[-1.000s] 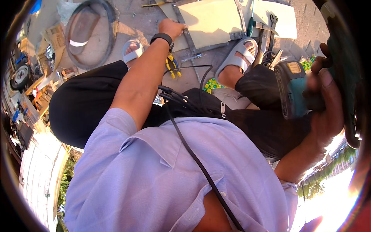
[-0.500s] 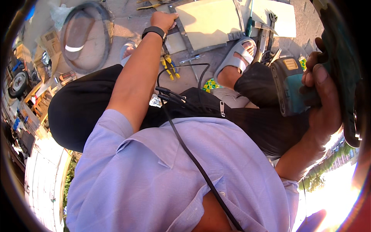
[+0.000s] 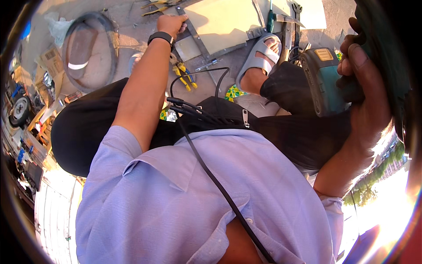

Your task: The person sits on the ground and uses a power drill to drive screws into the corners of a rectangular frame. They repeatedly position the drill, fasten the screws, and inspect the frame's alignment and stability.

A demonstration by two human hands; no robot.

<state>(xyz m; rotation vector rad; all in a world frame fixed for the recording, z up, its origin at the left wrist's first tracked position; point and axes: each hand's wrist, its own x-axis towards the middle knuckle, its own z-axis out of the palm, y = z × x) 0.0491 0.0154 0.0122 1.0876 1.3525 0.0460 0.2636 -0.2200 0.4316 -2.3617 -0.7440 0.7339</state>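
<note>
I see sunlit outdoor ground [image 3: 125,26], w/ tyre [image 3: 113,48] + clutter out L. Metal frame [image 3: 192,31] lies ahead, beige panel [image 3: 224,20] inside; its L strip is right at L hand's [image 3: 171,24] fingertips. Pliers [image 3: 184,77] nearer the body. Power tool [image 3: 323,83] is in R hand [image 3: 367,75], fingers wrapped round it. L arm's stretched fwd, fingers curled; can't tell if gripping. R forearm angles up, out R.

You can read no words or numbers: the battery's [image 3: 325,83] side lettering is unclear, the carton's [image 3: 52,64] dark print too small.
</note>
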